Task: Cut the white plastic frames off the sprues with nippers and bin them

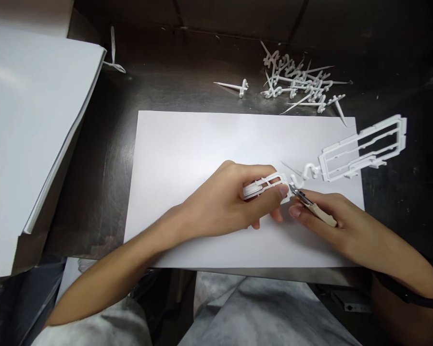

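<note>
the left hand (pixel 225 204) pinches a small white frame (pixel 270 181); the right hand (pixel 334 216) grips cutters (pixel 315 210), tips by the left thumb (pixel 283 191). a slip could nick that thumb; the larger frame (pixel 364 164) beyond the right hand, if unsupported, might twist the curved stem (pixel 310 166) and tear plastic.

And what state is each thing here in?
Left hand, closed on the near frame.
Near frame, held, partly covered.
Far frame, joined to a curly stem.
Right hand, gripping cutters.
Cutters, tips at the near frame's end.
Paper, lying flat.
White scraps, loosely heaped, one apart.
Black wristband, worn.
</note>
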A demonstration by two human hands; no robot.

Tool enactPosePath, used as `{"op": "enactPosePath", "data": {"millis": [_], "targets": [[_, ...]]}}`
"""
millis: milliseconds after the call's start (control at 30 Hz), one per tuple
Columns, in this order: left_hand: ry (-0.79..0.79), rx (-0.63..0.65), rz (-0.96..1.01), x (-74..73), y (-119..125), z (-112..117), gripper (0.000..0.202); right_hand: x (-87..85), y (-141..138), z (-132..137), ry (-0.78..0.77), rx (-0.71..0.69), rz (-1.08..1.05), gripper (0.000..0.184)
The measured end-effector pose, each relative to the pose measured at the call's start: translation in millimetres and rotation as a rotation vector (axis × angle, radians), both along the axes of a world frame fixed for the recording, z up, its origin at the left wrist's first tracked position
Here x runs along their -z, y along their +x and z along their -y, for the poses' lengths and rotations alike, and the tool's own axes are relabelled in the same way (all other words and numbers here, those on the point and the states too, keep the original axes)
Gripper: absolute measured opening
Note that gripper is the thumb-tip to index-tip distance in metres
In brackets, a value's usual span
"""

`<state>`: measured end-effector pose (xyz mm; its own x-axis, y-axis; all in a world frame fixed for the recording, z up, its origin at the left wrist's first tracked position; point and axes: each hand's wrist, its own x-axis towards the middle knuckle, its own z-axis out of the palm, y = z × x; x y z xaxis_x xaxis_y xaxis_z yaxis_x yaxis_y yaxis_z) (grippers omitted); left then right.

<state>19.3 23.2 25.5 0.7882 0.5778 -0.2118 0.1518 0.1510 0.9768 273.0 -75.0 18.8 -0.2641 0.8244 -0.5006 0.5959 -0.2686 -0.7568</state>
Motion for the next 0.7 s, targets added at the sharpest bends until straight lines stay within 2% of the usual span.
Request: {"op": "enactPosePath", "data": {"millis": [200,567,700], "targets": [[0.107,0.012,-0.026,1.5,-0.2,-0.2,0.021,0.4,-3.2,-2.7,0.030,-0.041,0.027,0.043],[0.076,0.013,-0.038,9.1,1.3,-2.6,0.026,3.9,-12.5,-2.6,0.094,-0.001,0.119,0.054],[0.048,0.049,-0.098,5.9,-4.6,-7.9,0.021,4.5,-8.5,-1.0,0.037,0.001,0.118,0.056]]}}
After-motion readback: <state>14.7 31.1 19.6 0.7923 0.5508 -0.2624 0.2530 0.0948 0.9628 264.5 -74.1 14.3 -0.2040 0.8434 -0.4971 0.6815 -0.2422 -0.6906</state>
